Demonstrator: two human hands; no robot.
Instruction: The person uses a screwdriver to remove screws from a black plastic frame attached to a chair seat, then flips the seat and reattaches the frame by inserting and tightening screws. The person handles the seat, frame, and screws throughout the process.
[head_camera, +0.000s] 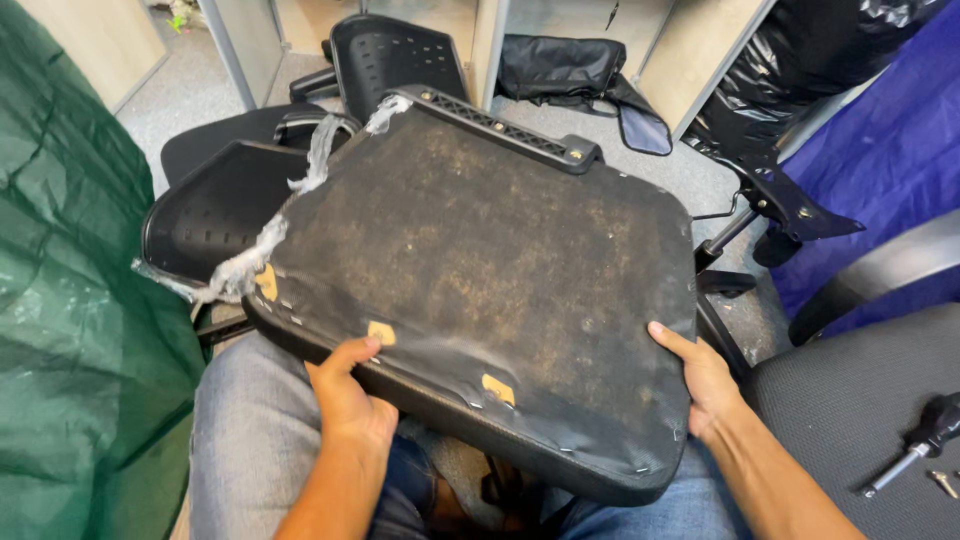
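The seat pad (480, 270) rests tilted on the seated person's lap, underside up, its dusty black fabric stapled around the edge. The left hand (345, 395) grips the near edge, thumb on top beside a small tan tag (381, 332), fingers curled under the rim. The right hand (700, 385) clasps the near right corner the same way, thumb lying on the fabric. For a steady hold, I judge both hands should stay wide apart on the rim, clear of the staples. Two more tan tags, at the left corner (266, 282) and the near middle (498, 388), sit along the stapled edge; shreds of clear film (250, 262) hang off the left side. A screwdriver (915, 445) lies on the grey chair seat (850, 400) at right; black plastic chair shells (215, 205) lie beyond.
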